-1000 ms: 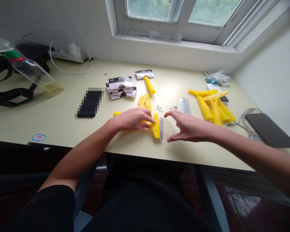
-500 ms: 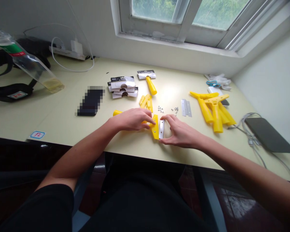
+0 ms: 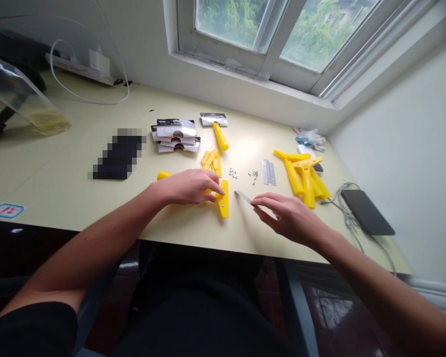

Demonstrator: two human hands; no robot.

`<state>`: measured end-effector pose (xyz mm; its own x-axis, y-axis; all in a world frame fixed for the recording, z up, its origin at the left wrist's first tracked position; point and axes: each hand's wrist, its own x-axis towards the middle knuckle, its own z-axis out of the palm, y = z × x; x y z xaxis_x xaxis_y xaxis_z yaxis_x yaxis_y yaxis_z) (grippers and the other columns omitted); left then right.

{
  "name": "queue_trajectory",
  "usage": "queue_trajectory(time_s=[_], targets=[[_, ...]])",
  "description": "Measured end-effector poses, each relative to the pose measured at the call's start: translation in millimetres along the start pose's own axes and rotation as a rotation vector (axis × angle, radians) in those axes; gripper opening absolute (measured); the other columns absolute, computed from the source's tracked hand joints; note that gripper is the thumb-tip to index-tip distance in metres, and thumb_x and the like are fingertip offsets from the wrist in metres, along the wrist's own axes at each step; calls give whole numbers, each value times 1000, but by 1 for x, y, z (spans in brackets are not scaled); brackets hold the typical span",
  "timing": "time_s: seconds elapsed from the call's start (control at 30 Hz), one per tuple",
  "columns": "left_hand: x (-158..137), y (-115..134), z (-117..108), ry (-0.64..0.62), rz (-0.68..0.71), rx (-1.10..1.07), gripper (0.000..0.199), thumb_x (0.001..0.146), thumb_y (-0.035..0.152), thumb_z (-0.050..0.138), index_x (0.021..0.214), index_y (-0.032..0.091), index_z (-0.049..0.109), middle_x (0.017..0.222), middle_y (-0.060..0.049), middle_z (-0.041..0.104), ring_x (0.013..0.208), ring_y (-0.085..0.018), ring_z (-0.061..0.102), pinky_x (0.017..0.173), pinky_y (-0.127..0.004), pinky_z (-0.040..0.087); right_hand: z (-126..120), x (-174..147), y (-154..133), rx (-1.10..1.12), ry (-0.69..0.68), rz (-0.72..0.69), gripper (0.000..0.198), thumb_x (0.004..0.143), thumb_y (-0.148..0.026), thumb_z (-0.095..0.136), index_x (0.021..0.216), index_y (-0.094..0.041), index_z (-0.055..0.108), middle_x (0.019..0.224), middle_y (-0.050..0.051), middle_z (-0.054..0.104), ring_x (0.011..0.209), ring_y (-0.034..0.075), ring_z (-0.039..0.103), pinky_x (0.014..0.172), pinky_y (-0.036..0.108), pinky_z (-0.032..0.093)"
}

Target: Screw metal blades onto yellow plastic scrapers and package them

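My left hand (image 3: 189,186) is closed around a yellow scraper handle (image 3: 224,206) lying on the table, its wide head pointing right. Two small metal pieces show in the head. Pinched between the fingertips of my right hand (image 3: 288,213) is a thin metal blade (image 3: 242,196), tilted edge-on and held apart from the head. Just beyond lie yellow plastic plates (image 3: 216,163), a cluster of nuts (image 3: 233,173), small screws (image 3: 254,174) and flat blades (image 3: 268,172).
Several yellow scraper handles (image 3: 306,186) are piled on the right, near a dark tablet-like slab (image 3: 367,212) and cables. Stacked card sleeves (image 3: 176,130) and a sleeved scraper (image 3: 220,137) sit at the back. A blurred-out phone (image 3: 121,156) and tilted bottle (image 3: 33,101) are leftward.
My right hand has drawn the blade away from the scraper head to the right and turned it from flat to edge-on. My left hand keeps its hold. The view has shifted right.
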<state>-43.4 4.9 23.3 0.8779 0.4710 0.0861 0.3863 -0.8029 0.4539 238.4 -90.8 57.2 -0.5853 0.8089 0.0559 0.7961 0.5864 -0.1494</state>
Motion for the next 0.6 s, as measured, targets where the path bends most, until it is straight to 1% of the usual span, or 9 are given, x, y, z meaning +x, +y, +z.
queue_trajectory(time_s=[0.07,0.13,0.23,0.33,0.37,0.43,0.5,0.53,0.6], targets=[[0,-1,1,-2,-10,-9,24,90,29,61,112,29,73,106,-4,66,95,-16,62,81,-25,43,-9,-6,6,-74,88,58,24,95,-27,46,104,-22,68,101,4,71,78,16,66,67,29,49],[0,-2,2,4,-5,-15,24,90,29,61,111,29,73,106,-4,67,94,-16,62,80,-25,43,-19,-7,17,-152,144,152,27,95,-29,46,102,-20,70,98,5,72,77,18,66,67,31,49],[0,-3,4,20,16,-11,24,90,30,61,111,29,73,104,-4,67,93,-16,62,79,-25,43,-32,2,39,-274,230,292,34,96,-35,43,101,-18,71,95,8,71,79,21,65,69,35,48],[-1,-4,4,32,24,-5,24,91,30,60,111,29,73,103,-3,66,93,-16,62,78,-25,44,-31,16,60,-394,286,421,42,97,-37,35,101,-17,72,96,12,70,77,22,64,66,35,46],[-1,-5,4,33,21,-6,24,91,30,60,111,29,72,104,-3,66,94,-16,62,79,-26,44,-28,20,65,-422,259,449,44,97,-37,33,101,-17,72,95,12,69,76,22,63,64,34,45],[-1,-6,4,37,20,-10,24,92,29,59,112,29,72,106,-3,66,95,-16,62,80,-26,44,-20,25,70,-419,119,461,42,96,-37,36,104,-17,72,95,13,68,75,23,63,61,34,44],[-1,-6,3,53,29,-17,24,91,28,60,112,29,72,106,-3,66,96,-16,62,81,-27,44,-12,25,67,-351,-37,426,40,93,-40,42,111,-17,69,99,13,68,78,25,63,63,35,45],[-1,-6,3,62,35,-20,24,91,28,60,112,29,72,106,-4,66,95,-16,62,82,-27,44,-10,24,62,-307,-88,403,40,92,-42,45,115,-18,68,102,13,67,82,25,64,66,36,46],[-1,-5,3,78,42,-24,24,91,28,61,112,28,72,106,-4,66,94,-17,62,81,-27,45,-8,21,49,-224,-112,361,44,91,-47,49,120,-18,64,109,14,66,89,27,64,72,38,48]])
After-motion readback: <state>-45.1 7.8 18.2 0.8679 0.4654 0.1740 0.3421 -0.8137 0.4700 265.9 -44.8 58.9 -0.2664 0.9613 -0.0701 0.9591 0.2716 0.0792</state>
